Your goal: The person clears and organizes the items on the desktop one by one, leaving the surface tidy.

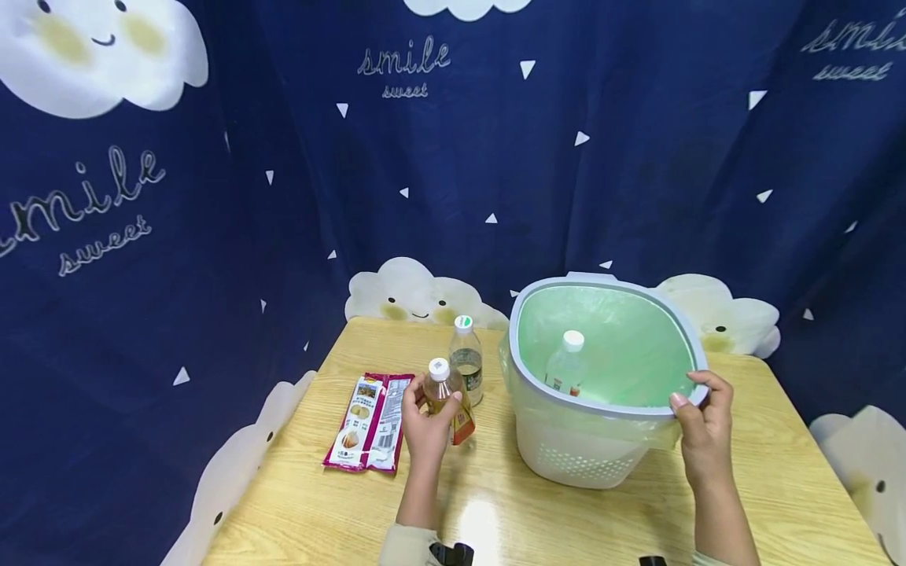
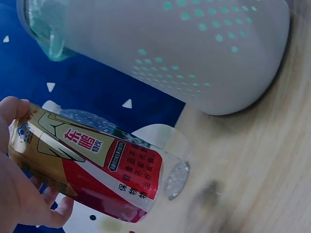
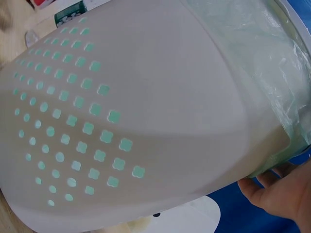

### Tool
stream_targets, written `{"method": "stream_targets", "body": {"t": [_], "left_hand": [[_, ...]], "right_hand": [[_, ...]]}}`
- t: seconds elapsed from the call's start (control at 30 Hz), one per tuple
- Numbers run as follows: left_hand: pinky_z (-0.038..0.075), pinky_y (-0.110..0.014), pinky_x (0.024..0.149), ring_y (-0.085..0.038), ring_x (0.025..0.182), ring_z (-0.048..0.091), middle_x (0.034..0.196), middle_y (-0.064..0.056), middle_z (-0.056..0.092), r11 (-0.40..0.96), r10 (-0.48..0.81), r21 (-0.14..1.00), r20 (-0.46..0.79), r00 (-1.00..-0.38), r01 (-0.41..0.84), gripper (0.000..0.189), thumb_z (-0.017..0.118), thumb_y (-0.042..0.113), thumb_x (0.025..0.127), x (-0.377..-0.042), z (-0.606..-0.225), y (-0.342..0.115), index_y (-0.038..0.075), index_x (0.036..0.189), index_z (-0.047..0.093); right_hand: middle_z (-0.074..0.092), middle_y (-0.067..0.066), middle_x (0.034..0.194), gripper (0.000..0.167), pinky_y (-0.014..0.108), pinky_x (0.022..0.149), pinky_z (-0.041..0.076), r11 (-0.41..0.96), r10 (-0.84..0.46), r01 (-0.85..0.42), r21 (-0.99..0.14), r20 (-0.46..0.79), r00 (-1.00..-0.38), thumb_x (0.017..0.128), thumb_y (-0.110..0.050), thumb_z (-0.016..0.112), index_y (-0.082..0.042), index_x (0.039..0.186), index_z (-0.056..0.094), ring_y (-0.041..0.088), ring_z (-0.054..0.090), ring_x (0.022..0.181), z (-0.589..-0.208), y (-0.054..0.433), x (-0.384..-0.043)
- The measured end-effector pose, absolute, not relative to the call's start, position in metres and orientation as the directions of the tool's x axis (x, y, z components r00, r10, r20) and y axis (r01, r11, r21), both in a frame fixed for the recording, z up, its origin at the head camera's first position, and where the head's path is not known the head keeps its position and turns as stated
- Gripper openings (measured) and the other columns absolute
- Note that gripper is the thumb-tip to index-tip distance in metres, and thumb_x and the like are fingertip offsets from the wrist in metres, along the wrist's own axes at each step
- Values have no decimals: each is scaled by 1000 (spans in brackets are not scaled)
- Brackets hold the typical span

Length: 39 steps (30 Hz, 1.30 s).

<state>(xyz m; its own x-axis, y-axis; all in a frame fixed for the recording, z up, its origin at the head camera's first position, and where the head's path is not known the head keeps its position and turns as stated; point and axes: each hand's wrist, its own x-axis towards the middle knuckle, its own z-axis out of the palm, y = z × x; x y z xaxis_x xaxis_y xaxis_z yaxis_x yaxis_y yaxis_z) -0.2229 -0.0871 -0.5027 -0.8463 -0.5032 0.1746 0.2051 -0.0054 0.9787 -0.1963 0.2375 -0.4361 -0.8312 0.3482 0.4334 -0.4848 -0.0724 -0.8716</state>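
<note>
My left hand [image 1: 427, 424] grips a drink bottle [image 2: 92, 160] with a white cap and a gold and red label, its fingers and thumb round the upper part. Just behind it stands a clear water bottle [image 1: 466, 362] with a green and white cap, partly hidden by the drink bottle in the left wrist view. To the right is a whitish perforated bin [image 1: 587, 452] lined with a pale green plastic bag [image 1: 623, 338]. Inside leans a clear bottle [image 1: 566, 365] with a white cap. My right hand [image 1: 708, 428] holds the bin's grey-blue rim at the right front, thumb on top.
A magenta and white food packet [image 1: 368, 422] lies flat on the wooden table [image 1: 304, 511], left of the bottles. Behind the table hangs a dark blue curtain [image 1: 453, 157] with clouds and white triangles.
</note>
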Motion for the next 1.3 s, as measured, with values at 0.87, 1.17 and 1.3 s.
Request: {"method": "stream_targets", "body": {"t": [0.87, 1.17, 1.3], "left_hand": [[37, -45, 85, -30, 106, 48, 115, -13, 55, -50, -421, 956, 244, -874, 290, 61, 78, 3, 71, -189, -408, -86, 2, 125, 50], [37, -46, 86, -30, 106, 49, 114, -13, 56, -54, -412, 934, 301, -860, 353, 60, 77, 3, 72, -189, -383, -83, 0, 125, 51], [36, -45, 85, -30, 107, 48, 115, -12, 56, -66, -402, 931, 305, -864, 359, 60, 76, 2, 71, -189, -373, -81, 0, 125, 51]], "right_hand": [[33, 12, 129, 39, 15, 81, 38, -20, 335, -445, -895, 414, -847, 84, 2, 43, -5, 123, 40, 23, 38, 109, -437, 240, -194], [34, 8, 127, 39, 15, 80, 38, -5, 339, -443, -896, 415, -844, 85, 2, 43, -4, 123, 40, 21, 39, 108, -437, 241, -195], [34, 8, 127, 39, 15, 80, 38, 6, 338, -436, -900, 412, -846, 85, 1, 43, -4, 123, 40, 21, 39, 107, -438, 241, -195]]}}
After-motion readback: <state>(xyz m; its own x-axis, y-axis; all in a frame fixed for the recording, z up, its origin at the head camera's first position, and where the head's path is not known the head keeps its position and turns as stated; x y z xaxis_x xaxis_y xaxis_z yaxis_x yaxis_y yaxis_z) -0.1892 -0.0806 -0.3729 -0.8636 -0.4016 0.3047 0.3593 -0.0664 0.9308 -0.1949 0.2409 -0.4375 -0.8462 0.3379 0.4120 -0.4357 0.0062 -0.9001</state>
